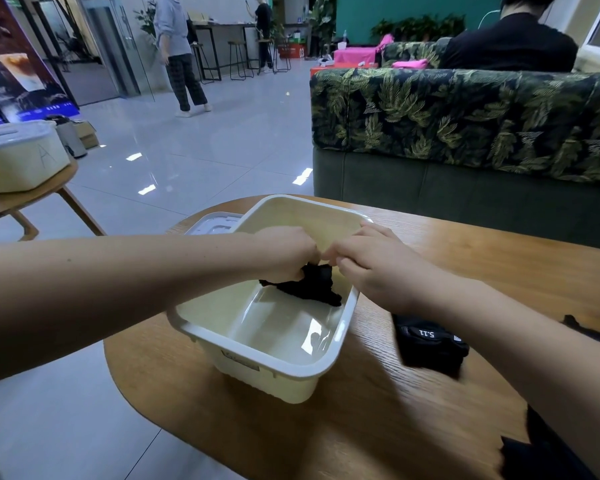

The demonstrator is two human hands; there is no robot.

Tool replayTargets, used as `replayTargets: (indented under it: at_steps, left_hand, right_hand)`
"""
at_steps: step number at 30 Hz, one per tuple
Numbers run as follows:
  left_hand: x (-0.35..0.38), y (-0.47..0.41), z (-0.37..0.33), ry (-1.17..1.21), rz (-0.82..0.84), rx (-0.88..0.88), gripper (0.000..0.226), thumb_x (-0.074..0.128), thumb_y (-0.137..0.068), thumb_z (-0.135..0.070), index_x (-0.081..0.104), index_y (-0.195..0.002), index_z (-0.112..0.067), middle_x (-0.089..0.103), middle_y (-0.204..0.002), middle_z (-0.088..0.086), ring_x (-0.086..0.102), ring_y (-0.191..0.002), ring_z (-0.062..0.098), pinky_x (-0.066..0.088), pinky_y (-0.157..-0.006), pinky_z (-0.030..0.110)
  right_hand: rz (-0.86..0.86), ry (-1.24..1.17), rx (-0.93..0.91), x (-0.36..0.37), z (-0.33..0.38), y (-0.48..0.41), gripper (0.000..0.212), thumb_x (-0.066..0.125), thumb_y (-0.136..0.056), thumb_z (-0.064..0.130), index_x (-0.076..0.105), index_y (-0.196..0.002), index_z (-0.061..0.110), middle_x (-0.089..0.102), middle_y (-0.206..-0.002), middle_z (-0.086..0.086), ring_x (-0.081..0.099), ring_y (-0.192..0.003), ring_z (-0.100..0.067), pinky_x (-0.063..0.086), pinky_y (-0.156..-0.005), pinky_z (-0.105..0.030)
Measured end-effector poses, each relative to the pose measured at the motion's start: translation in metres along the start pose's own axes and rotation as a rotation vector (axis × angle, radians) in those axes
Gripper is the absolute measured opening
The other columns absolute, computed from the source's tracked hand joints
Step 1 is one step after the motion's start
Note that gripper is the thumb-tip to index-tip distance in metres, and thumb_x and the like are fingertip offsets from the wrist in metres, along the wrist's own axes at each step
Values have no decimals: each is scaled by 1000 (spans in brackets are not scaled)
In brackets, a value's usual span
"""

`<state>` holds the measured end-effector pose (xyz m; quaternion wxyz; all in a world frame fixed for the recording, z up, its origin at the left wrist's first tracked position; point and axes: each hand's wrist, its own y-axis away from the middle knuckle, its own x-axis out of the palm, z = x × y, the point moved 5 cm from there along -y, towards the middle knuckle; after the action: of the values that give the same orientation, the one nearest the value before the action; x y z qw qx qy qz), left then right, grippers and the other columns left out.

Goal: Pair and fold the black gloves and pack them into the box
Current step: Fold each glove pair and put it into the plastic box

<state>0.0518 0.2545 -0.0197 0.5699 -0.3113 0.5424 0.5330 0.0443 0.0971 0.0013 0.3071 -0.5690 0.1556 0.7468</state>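
Holding a folded black glove bundle [309, 285] over the cream box [257, 351], my left hand [288, 252] and right hand [371, 265] meet, both pinching it. Another glove [430, 344] lies on the wooden table [326, 427], just right of the box.

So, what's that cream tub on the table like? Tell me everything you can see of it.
The box is glossy cream plastic, rectangular with rounded corners, a wide white rim and a small label on its near wall. It stands upright and open on the wooden table. The left hand and right hand hold bundled black gloves inside it, towards its right wall. A white lid lies just behind it.
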Motion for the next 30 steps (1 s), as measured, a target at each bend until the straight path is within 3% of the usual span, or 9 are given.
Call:
replayTargets:
  at_steps: [2,4,7,10,13,15,24,30]
  left_hand:
    - [-1,-4,2,14,-48,-31,6,62,-98,-20,57,-102,-19,47,-79,-4,54,-78,29,40,-54,35]
    - [-3,-6,5,-4,-84,-64,16,60,-101,-24,56,-115,-17,46,-82,-3,52,-78,28,30,-51,34]
    - [-3,-6,7,-97,-80,-109,16,60,-102,-32,54,-95,-19,58,-93,3,54,-78,29,36,-56,34]
    - [-5,-6,12,-96,-103,-97,27,61,-102,-34,53,-85,-15,55,-99,4,57,-82,29,45,-62,37]
    - [-8,-1,21,-41,-105,-96,24,64,-97,-36,70,-104,-14,63,-105,4,66,-92,31,57,-75,41]
    - [-6,4,26,9,-81,-103,25,67,-95,-37,71,-111,-18,68,-106,4,66,-99,31,56,-78,40]
    - [5,19,27,107,-66,-140,15,70,-90,-38,67,-102,-29,68,-102,0,65,-101,28,57,-76,38]
    - [-7,34,23,165,-136,-192,22,62,-97,-41,66,-115,-28,70,-112,-3,58,-103,20,53,-78,34]
  right_hand:
    - [-2,-9,4,1,0,-2,42,33,-106,23,63,-132,36,65,-111,16,44,-128,-11,8,-125,-26]
    - [-7,-28,8,3,1,-4,42,33,-105,20,60,-134,34,69,-116,9,45,-129,-13,9,-127,-27]
    - [-18,-57,16,3,2,-5,40,34,-106,21,59,-134,33,70,-119,9,45,-131,-15,15,-128,-33]
    - [-72,-59,-7,-2,6,-2,33,40,-109,26,62,-133,29,67,-128,8,49,-129,-17,30,-119,-37]
    - [-163,-110,-17,-9,6,7,32,45,-111,35,62,-136,26,61,-136,12,47,-130,-9,35,-111,-32]
    - [-219,-195,13,-13,2,13,32,46,-111,37,62,-137,27,58,-133,17,46,-125,-5,34,-103,-26]
    - [-340,-283,40,-22,-3,56,28,51,-109,36,63,-133,29,61,-135,17,51,-133,-6,39,-113,-32]
    - [-391,-209,173,-29,-30,88,28,55,-107,22,64,-133,25,62,-131,17,51,-123,-1,36,-99,-24]
